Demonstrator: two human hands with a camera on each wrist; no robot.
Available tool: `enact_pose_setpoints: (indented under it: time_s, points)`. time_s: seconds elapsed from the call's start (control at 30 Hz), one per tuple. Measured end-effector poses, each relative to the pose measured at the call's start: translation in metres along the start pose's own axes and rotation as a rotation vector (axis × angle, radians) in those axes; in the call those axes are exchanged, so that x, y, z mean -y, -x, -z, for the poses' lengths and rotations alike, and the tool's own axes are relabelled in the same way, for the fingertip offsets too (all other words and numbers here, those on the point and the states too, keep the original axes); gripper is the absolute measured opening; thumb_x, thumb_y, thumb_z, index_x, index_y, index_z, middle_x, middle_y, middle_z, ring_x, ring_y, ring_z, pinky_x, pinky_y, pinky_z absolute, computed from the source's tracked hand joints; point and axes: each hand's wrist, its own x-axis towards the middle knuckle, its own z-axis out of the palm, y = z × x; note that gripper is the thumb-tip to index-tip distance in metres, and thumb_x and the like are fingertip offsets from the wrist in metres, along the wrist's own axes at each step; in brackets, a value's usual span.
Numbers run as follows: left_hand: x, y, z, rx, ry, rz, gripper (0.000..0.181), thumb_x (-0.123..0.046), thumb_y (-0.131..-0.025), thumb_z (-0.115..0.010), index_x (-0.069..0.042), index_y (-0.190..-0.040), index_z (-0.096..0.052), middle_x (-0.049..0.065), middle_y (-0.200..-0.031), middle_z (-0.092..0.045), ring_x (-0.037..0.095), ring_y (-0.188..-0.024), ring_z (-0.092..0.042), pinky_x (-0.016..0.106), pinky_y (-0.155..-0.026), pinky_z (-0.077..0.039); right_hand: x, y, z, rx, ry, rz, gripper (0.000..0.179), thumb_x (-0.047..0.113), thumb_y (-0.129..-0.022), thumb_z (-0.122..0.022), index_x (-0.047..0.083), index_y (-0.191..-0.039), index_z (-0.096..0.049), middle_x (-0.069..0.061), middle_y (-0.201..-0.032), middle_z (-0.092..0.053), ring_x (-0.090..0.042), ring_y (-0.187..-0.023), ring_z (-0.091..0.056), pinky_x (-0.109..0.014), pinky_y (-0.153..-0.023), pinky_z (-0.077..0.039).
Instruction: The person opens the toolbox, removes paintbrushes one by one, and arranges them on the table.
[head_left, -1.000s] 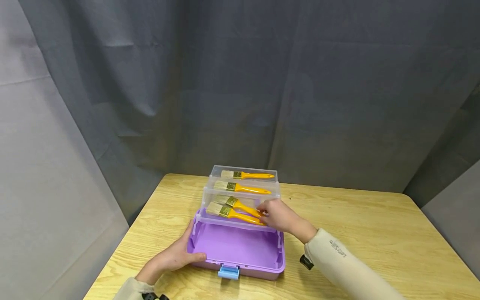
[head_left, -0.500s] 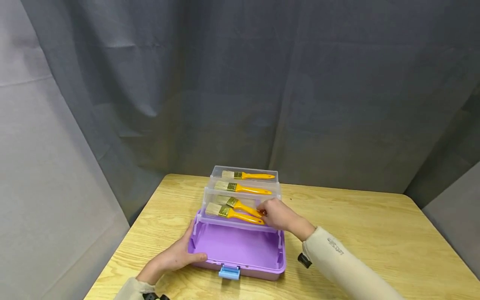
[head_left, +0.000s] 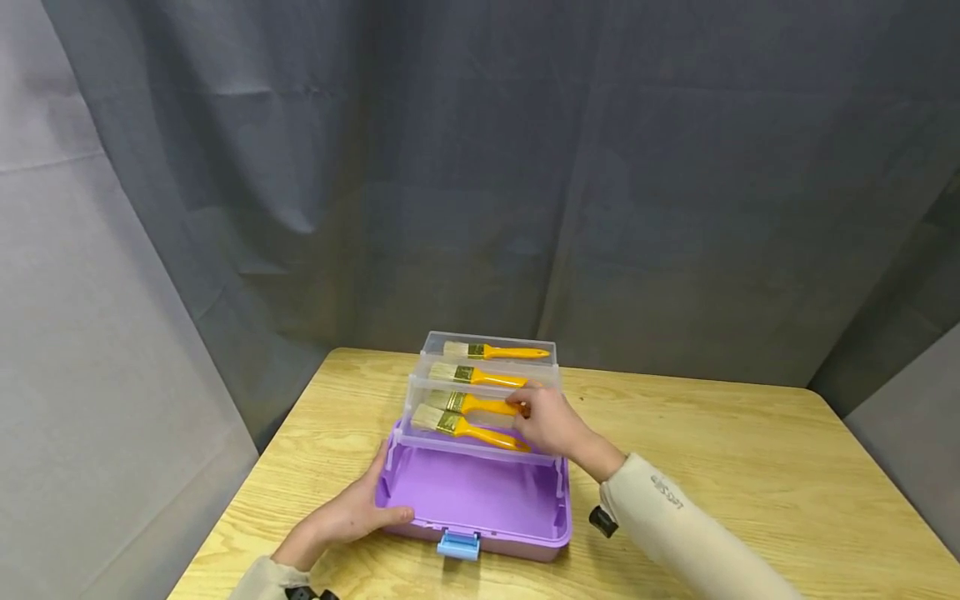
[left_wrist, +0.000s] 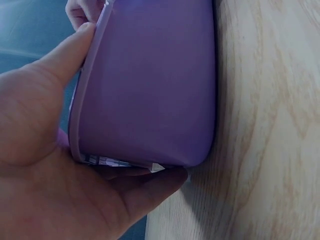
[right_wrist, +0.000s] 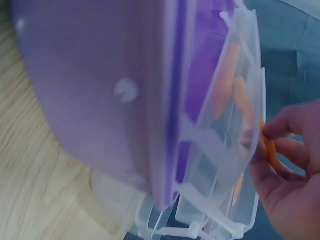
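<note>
A purple toolbox stands with its clear trays fanned out in steps behind its main compartment. My left hand holds its front left corner; in the left wrist view the thumb lies at the rim and the fingers press the wall. With my right hand I pinch the yellow handle of a flat paintbrush, its bristles over the lowest tray. In front of it lies another paintbrush with pale bristles. The right wrist view shows an orange-yellow handle end between thumb and fingers.
Two more paintbrushes lie in the higher trays, one in the middle and one at the back. A light blue latch hangs at the box front. The wooden table meets grey curtains behind.
My right hand has shifted slightly up and back with the pinched paintbrush, whose handle end has lifted so it lies more level. The left hand and toolbox stay put.
</note>
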Motion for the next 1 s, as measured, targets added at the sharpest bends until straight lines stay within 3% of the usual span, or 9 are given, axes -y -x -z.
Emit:
enact_pose_setpoints:
  time_s: [0.13, 0.3, 0.47, 0.7, 1.0]
  points:
    - [-0.001, 0.0, 0.001, 0.002, 0.008, -0.019, 0.115, -0.024, -0.081, -0.076, -0.007, -0.15, 0.015, 0.024, -0.154, 0.006, 0.043, -0.139, -0.007, 0.056, -0.11, -0.008, 0.002, -0.003, -0.001, -0.099, -0.111, -0.07, 0.022, 0.0, -0.073, -0.075, 0.002, -0.094, -0.075, -0.004, -0.086, -0.066, -0.014, -0.074, -0.062, -0.025, -0.066, -0.054]
    - [0.001, 0.0, -0.002, -0.002, 0.009, -0.047, 0.115, -0.022, -0.081, -0.076, -0.009, -0.15, 0.015, 0.025, -0.154, 0.006, 0.044, -0.139, -0.008, 0.055, -0.11, -0.007, -0.002, 0.0, -0.007, -0.134, -0.154, -0.147, 0.021, 0.006, -0.071, -0.082, 0.006, -0.091, -0.077, 0.001, -0.081, -0.066, -0.013, -0.074, -0.061, -0.027, -0.066, -0.053]
    - [0.003, 0.0, -0.003, 0.003, 0.011, -0.068, 0.114, -0.021, -0.081, -0.075, -0.01, -0.15, 0.015, 0.025, -0.154, 0.007, 0.044, -0.138, -0.008, 0.056, -0.11, -0.007, -0.001, 0.007, -0.001, -0.153, -0.24, -0.214, 0.022, 0.006, -0.072, -0.081, 0.005, -0.094, -0.077, -0.004, -0.088, -0.07, -0.016, -0.078, -0.064, -0.027, -0.067, -0.054]
    - [0.001, -0.001, -0.003, 0.003, -0.031, -0.031, 0.115, -0.026, -0.081, -0.076, -0.01, -0.15, 0.015, 0.023, -0.154, 0.008, 0.043, -0.139, -0.006, 0.057, -0.109, -0.008, -0.011, 0.029, 0.021, -0.118, -0.405, -0.35, 0.026, 0.008, -0.077, -0.078, 0.004, -0.102, -0.074, -0.009, -0.101, -0.07, -0.017, -0.083, -0.064, -0.024, -0.065, -0.054]
    - [-0.001, 0.0, -0.002, 0.003, -0.028, -0.026, 0.114, -0.025, -0.081, -0.075, -0.008, -0.15, 0.015, 0.025, -0.154, 0.006, 0.045, -0.138, -0.008, 0.058, -0.109, -0.008, -0.039, 0.07, 0.061, -0.149, -0.612, -0.413, 0.033, 0.006, -0.08, -0.075, -0.001, -0.111, -0.069, -0.017, -0.112, -0.066, -0.015, -0.087, -0.062, -0.022, -0.07, -0.053]
